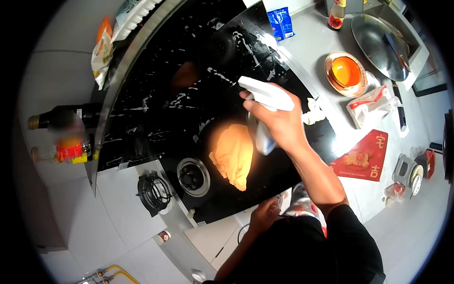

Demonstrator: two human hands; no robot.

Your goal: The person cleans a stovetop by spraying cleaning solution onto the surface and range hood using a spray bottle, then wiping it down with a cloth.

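Note:
My right hand (pixel 279 116) is closed around a white spray bottle (pixel 267 94), raised over the black glass surface. Its nozzle points toward the upper left, where white foam streaks (pixel 179 102) lie on the black glass panel (pixel 151 75). Beneath and left of the bottle, a crumpled orange cloth (pixel 232 154) rests on the black cooktop (pixel 255 184), beside a round burner (pixel 193 177). Low in the view, close to my body, my left hand (pixel 266 214) has its fingers curled; what they hold, if anything, I cannot make out.
A black burner grate (pixel 153 194) sits off the cooktop at left. On the right counter are an orange bowl (pixel 346 72) on a plate, a lidded pan (pixel 380 47), a tissue pack (pixel 371 106), a knife (pixel 401 111) and a red paper sheet (pixel 362 158). Bottles (pixel 52 117) stand at far left.

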